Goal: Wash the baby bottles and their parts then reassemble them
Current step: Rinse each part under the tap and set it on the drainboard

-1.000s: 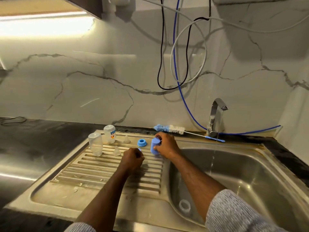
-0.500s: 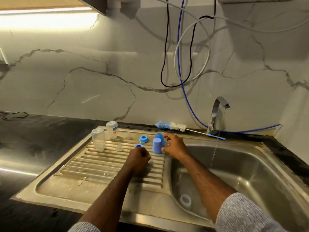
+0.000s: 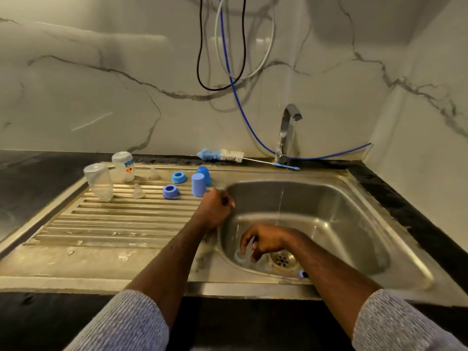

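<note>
Lower centre of frame, my right hand point(image 3: 263, 243) reaches into the sink basin point(image 3: 354, 224), fingers curled loosely apart over a clear ring part point(image 3: 239, 257) lying beside the drain point(image 3: 282, 259); not gripping it yet as far as I can tell. A small blue piece point(image 3: 302, 274) sits at the near basin edge. My left hand point(image 3: 215, 207) rests at the basin rim, fingers curled in, nothing visibly held. Farther back on the drainboard point(image 3: 101, 224): two blue collars point(image 3: 170, 191) point(image 3: 178, 177), two blue caps point(image 3: 198, 188) point(image 3: 203, 173), two clear nipples point(image 3: 138, 191) point(image 3: 154, 173), two upturned bottles point(image 3: 99, 181) point(image 3: 123, 166). Bottle brush point(image 3: 222, 155) lies behind, tap point(image 3: 288, 133) running. I judge washing nearly done, basin pieces left, reassembly not begun. The far bottle has a coloured print, unreadable.
</note>
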